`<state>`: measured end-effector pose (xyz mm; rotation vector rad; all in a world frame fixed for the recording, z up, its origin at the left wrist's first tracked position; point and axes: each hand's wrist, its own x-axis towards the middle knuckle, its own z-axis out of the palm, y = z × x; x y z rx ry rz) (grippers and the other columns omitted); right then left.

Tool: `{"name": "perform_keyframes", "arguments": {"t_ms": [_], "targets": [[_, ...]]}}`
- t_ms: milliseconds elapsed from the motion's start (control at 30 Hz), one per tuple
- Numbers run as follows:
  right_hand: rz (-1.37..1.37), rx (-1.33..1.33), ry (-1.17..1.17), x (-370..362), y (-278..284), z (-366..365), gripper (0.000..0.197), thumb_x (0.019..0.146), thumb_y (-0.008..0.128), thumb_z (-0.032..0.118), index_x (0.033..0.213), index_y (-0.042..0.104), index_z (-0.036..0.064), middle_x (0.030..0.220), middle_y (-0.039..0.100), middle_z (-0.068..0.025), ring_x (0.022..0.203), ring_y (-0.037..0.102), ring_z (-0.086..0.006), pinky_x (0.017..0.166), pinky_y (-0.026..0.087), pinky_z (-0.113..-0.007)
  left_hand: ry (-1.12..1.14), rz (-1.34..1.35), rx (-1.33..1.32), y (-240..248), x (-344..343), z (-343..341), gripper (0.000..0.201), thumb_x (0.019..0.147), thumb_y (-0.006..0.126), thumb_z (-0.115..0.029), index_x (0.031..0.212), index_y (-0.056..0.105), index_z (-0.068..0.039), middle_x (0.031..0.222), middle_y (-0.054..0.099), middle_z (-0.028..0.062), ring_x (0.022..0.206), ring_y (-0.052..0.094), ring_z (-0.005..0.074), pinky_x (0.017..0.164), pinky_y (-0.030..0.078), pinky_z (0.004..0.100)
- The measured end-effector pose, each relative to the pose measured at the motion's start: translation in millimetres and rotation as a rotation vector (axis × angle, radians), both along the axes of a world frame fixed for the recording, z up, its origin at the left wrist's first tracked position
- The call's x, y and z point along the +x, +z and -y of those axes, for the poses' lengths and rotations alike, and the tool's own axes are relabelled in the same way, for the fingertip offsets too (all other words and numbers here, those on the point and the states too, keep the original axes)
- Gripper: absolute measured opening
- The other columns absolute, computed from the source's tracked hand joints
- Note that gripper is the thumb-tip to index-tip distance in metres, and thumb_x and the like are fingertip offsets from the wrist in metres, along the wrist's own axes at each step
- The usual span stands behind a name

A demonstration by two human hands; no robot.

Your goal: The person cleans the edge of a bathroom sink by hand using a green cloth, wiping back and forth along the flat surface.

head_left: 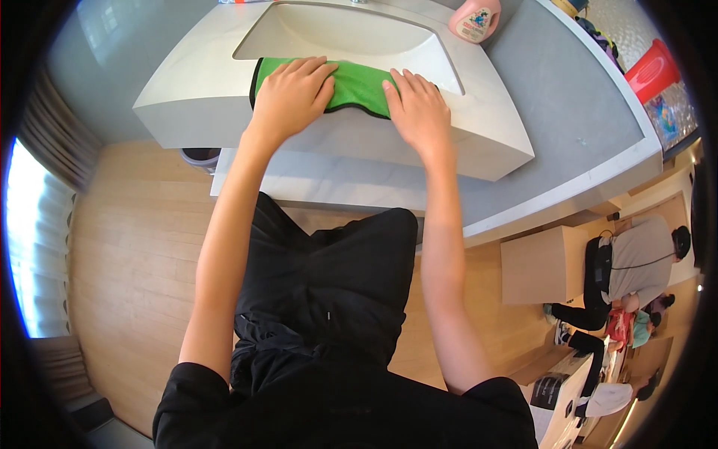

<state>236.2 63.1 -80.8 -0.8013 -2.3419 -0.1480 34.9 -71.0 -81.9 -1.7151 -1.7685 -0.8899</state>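
Observation:
A green cloth (357, 84) with black edging lies along the front rim of the white sink (351, 34), its near edge dipping over the counter's front. My left hand (293, 93) rests on the cloth's left part, palm down, fingers stretched out and the thumb toward the middle. On the right end of the cloth lies my right hand (419, 108), its fingers extended toward the basin and slightly apart. Both hands press on the cloth from above, with a stretch of green showing between them. What lies beneath my palms is hidden.
A pink bottle (476, 20) stands on the marbled counter (187, 82), right of the sink. A bin (200, 159) is partly under the counter's left side. A grey ledge (583, 127) curves along the right; a red container (652, 71) is beyond it. Other people (639, 258) are farther right.

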Motion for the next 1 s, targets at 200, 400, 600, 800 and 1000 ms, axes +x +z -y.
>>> {"name": "perform_keyframes", "arguments": {"t_ms": [200,400,600,800,1000], "targets": [[-0.064,0.098,0.031,20.6,-14.0,41.3,0.050,0.104,0.051,0.041,0.135,0.062,0.0043,0.140,0.059,-0.0210,0.134,0.050,-0.0399,0.116,0.033,-0.051,0.013,-0.023,0.054,-5.1,35.5,40.5,0.033,0.098,0.058,-0.018,0.127,0.066,-0.005,0.131,0.065,0.0145,0.124,0.058,0.0336,0.105,0.045,0.0447],[-0.076,0.057,0.059,32.5,-14.9,62.3,0.055,0.104,0.051,0.043,0.143,0.055,0.0044,0.146,0.052,-0.0215,0.139,0.042,-0.0407,0.119,0.027,-0.051,-0.030,0.057,0.000,-0.8,37.2,52.5,0.033,0.099,0.058,-0.019,0.128,0.065,-0.006,0.133,0.064,0.0144,0.126,0.056,0.0342,0.107,0.043,0.0455],[-0.076,0.035,0.031,19.5,-11.0,49.8,0.055,0.104,0.049,0.046,0.138,0.060,0.0044,0.142,0.056,-0.0223,0.136,0.046,-0.0415,0.118,0.029,-0.051,-0.006,0.012,-0.019,-3.0,26.3,35.3,0.037,0.101,0.056,-0.025,0.133,0.064,-0.007,0.139,0.061,0.0136,0.129,0.055,0.0336,0.108,0.043,0.0457],[0.004,-0.003,-0.033,-12.2,-1.8,10.5,0.061,0.105,0.039,0.056,0.139,0.061,0.0099,0.142,0.058,-0.0198,0.137,0.048,-0.0408,0.118,0.031,-0.049,0.071,-0.080,-0.020,-4.1,7.6,-5.7,0.051,0.100,0.051,-0.048,0.129,0.068,-0.010,0.126,0.069,0.0135,0.121,0.062,0.0330,0.106,0.046,0.0429],[0.147,-0.244,-0.015,-29.4,19.0,-29.5,0.064,0.105,0.029,0.058,0.131,0.067,0.0132,0.134,0.064,-0.0170,0.128,0.056,-0.0373,0.114,0.037,-0.047,0.076,0.008,-0.345,14.8,-10.3,-42.4,0.050,0.101,0.044,-0.049,0.124,0.069,-0.013,0.116,0.072,0.0137,0.111,0.066,0.0346,0.102,0.047,0.0456]]}}
